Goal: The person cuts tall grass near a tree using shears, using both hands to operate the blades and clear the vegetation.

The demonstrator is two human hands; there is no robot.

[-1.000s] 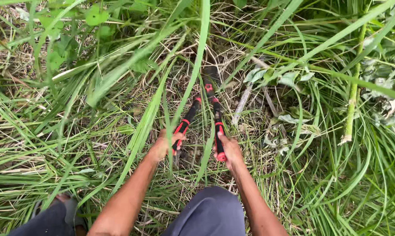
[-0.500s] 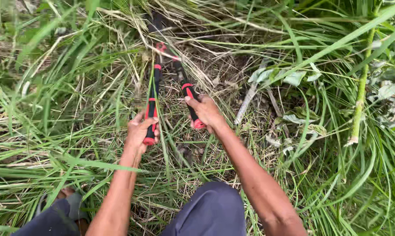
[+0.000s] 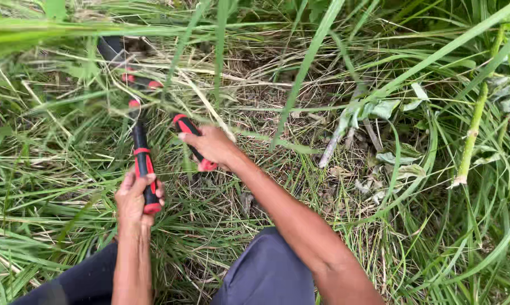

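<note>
Closest in, two knees in dark blue trousers (image 3: pixel 266 274), low down between the two bare arms.

Left hand (image 3: pixel 135 199) shut tight around the left handle (image 3: pixel 143 175), black with red bands and a red tip poking out under the fingers. Right hand (image 3: pixel 212 146) a bit further out and off to the right of the left hand, also shut tight, wrapped around the right handle (image 3: pixel 190 137), black and red too. Handles spread well apart down by the hands, closer together further up.

Up past both hands, the rest of the garden shears (image 3: pixel 132 85), running away up and to the left. Red spots near the joint, then the dark blades (image 3: pixel 112 48) deep in the grass, partly hidden and a little blurry. Open or shut blades: cannot tell.

All around the hands, long green grass (image 3: pixel 51 186), with dry yellow straw (image 3: pixel 266 101) flat on the ground just past the right hand. One wide green blade (image 3: pixel 308 62) leaning across, above the right hand.

Far off to the right of the right hand, some pale floppy leaves (image 3: pixel 379 110) and a thick yellow-green stalk (image 3: pixel 472 138), cut at its low end, standing nearly straight up.
</note>
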